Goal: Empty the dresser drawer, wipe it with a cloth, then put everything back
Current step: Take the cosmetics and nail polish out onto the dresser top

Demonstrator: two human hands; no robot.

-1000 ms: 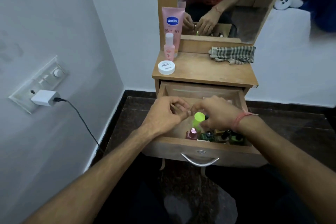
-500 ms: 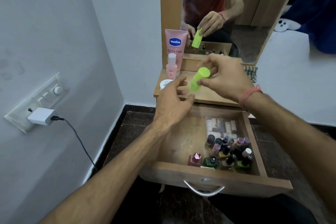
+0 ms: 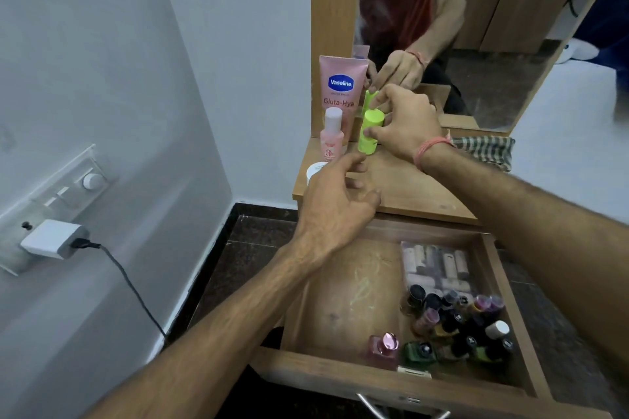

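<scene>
My right hand (image 3: 406, 126) holds the lime-green tube (image 3: 370, 131) upright in its fingers (image 3: 384, 97), at 12 o'clock on the wooden worktop (image 3: 401, 187). My left hand (image 3: 335, 201) hovers loose and empty. The pink Vaseline tube (image 3: 341, 92) stands at 11, the checked cloth (image 3: 485, 150) at 2; the open drawer (image 3: 343, 303) holds nail-polish bottles (image 3: 456, 326).

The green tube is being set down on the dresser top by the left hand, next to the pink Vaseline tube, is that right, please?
Not quite: the head view shows the right hand holding the green tube on the dresser top next to the pink Vaseline tube. The left hand holds nothing.
</scene>
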